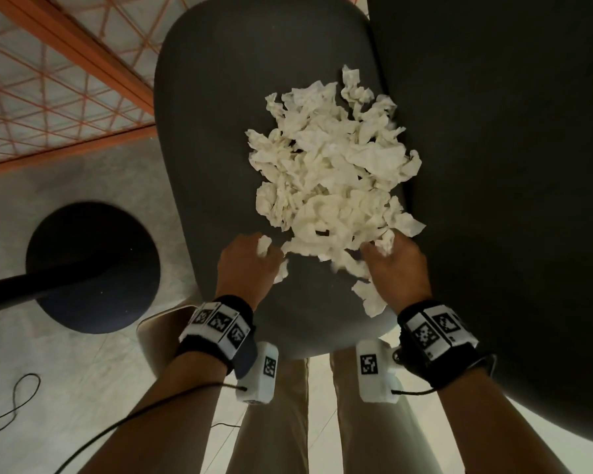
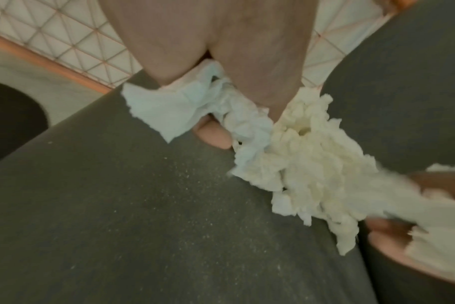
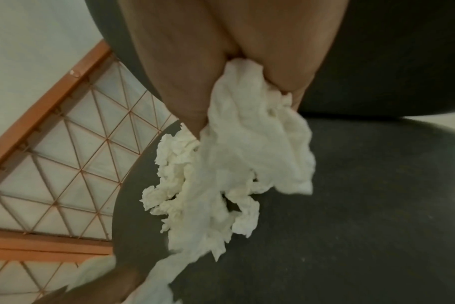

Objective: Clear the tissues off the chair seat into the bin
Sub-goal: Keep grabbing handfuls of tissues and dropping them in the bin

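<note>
A heap of crumpled white tissues [image 1: 332, 172] lies on the dark grey chair seat [image 1: 213, 138], right of its middle. Both hands are at the heap's near edge. My left hand [image 1: 250, 260] has its fingers curled round a wad of tissue [image 2: 166, 111], with the thumb underneath. My right hand [image 1: 396, 265] grips another bunch [image 3: 249, 131] that trails down into the heap. More loose pieces [image 1: 370, 299] lie between the hands near the seat's front edge. The fingertips of both hands are buried in tissue.
The chair's dark backrest [image 1: 500, 159] rises along the right. A black round base with a pole [image 1: 93, 268] stands on the grey floor at the left. An orange mesh fence [image 1: 59, 87] runs behind. A beige rimmed object [image 1: 158, 333] sits under my left wrist, mostly hidden. Cables [image 1: 11, 405] lie on the floor.
</note>
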Demonstrator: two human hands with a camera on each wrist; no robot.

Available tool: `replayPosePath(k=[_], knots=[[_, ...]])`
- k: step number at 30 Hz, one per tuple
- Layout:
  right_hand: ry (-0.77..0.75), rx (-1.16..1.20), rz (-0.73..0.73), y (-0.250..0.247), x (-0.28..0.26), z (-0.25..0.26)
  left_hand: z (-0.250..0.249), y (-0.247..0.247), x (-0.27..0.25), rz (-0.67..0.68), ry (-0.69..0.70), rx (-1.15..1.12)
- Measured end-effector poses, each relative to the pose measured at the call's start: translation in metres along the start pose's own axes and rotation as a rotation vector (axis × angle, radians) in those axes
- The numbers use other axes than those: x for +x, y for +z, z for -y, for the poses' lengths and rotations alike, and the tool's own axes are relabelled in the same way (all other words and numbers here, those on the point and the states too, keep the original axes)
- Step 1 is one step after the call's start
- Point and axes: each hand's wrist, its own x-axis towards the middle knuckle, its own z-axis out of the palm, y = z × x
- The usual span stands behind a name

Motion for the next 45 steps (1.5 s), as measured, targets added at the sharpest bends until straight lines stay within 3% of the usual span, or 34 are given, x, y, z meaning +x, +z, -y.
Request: replayPosePath(k=[3, 5, 9, 13, 18, 21, 24, 28, 32, 38, 41, 45], knots=[[0.120, 0.206, 0.063, 0.004, -0.005, -0.001, 0.011, -0.008, -0.012, -0.076, -0.024, -0.109], [0.116, 0.300, 0.107, 0.007, -0.005, -0.002, 0.017, -0.012, -0.019, -0.102, -0.071, -0.191], [0.071, 0.277, 0.145, 0.012, -0.004, 0.001, 0.016, -0.019, -0.029, -0.101, -0.179, -0.365], [-0.062, 0.166, 0.069, 0.011, -0.004, 0.006, 0.013, -0.025, -0.036, -0.080, -0.182, -0.443], [-0.024, 0.324, 0.138, 0.014, -0.013, 0.019, 0.019, -0.029, -0.040, 0.028, -0.154, -0.442], [0.049, 0.340, 0.099, 0.018, -0.019, 0.024, 0.020, -0.036, -0.046, 0.001, -0.108, -0.435], [0.171, 0.271, 0.119, 0.023, -0.021, 0.030, 0.025, -0.045, -0.053, 0.033, -0.099, -0.610], [0.144, 0.327, 0.192, 0.033, -0.027, 0.036, 0.029, -0.054, -0.062, 0.043, -0.142, -0.849], [0.128, 0.324, 0.406, 0.039, -0.030, 0.036, 0.035, -0.055, -0.071, -0.071, -0.252, -0.836], [0.133, 0.438, 0.420, 0.043, -0.030, 0.045, 0.049, -0.047, -0.089, -0.055, -0.226, -0.752], [0.151, 0.417, 0.489, 0.044, -0.032, 0.049, 0.051, -0.040, -0.102, -0.092, -0.251, -0.853], [0.066, 0.096, 0.571, 0.045, -0.037, 0.048, 0.047, -0.028, -0.122, -0.174, -0.376, -1.213]])
